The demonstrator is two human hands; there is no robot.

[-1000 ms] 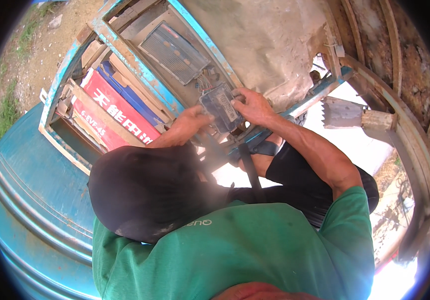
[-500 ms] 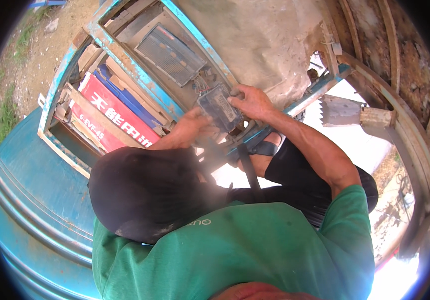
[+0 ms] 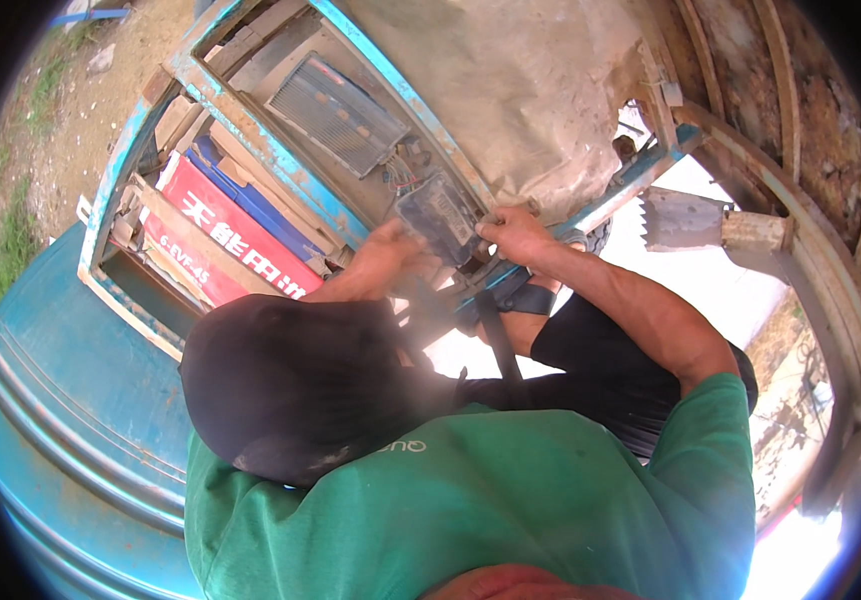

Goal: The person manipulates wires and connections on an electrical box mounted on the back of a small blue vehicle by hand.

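A small dark box (image 3: 438, 222) with a pale label sits in the blue metal frame (image 3: 358, 48), wires at its far end. At its left side my left hand (image 3: 395, 252) is smeared by motion, so its fingers are unclear. My right hand (image 3: 518, 236) is just right of the box, thumb and fingers pinched together beside the frame's bar. Whatever lies in that pinch is too small to make out. Farther back in the same bay lies a finned metal unit (image 3: 338, 112), with a bundle of thin wires (image 3: 402, 172) between it and the box.
To the left, a red carton (image 3: 220, 225) and a blue piece (image 3: 212, 160) fill another bay. A teal ribbed panel (image 3: 70, 400) curves below them. A toothed metal blade (image 3: 682, 222) juts out at the right, near rusty curved bars (image 3: 850, 330). A dusty sheet (image 3: 530, 90) covers the back.
My right hand has slid off the box's upper right edge, toward me and slightly right. My left hand stays at the box's left side, still blurred.
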